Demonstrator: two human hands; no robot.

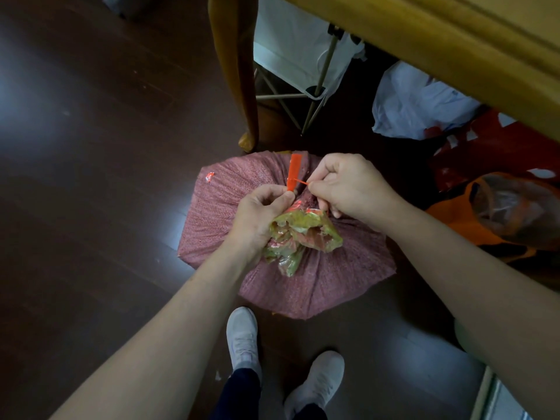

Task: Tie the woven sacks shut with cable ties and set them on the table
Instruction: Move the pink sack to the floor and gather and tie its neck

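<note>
Sack (pixel 339 277) of pink weave stands on the dark floor (pixel 91 147), just beyond my shoes (pixel 242 338), near the table leg (pixel 239 71). At its gathered neck my left hand (pixel 257 213) pinches the flat tag of the red cable tie (pixel 294 172). My right hand (pixel 351 186), just right, pinches the thin tail.
</note>
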